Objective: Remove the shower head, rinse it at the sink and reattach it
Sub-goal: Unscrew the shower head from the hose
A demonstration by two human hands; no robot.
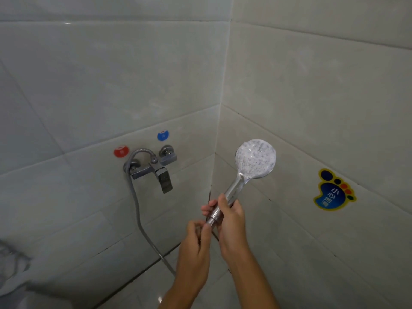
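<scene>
The shower head (pixel 255 159) is clear plastic with a round, speckled white face, and it points up in the tiled corner. My right hand (pixel 229 216) is wrapped around its chrome handle. My left hand (pixel 197 234) pinches the fitting at the handle's lower end, where the grey hose (pixel 139 219) joins it. From there the hose drops toward the floor behind my left forearm and loops up to the chrome mixer tap (pixel 156 169) on the wall. The joint itself is mostly hidden by my fingers.
A red sticker (pixel 121 151) and a blue sticker (pixel 163 135) mark the wall above the tap. A blue foot-shaped warning sticker (pixel 333 190) sits on the right wall. Something pale and blurred lies at the lower left edge (pixel 11 264).
</scene>
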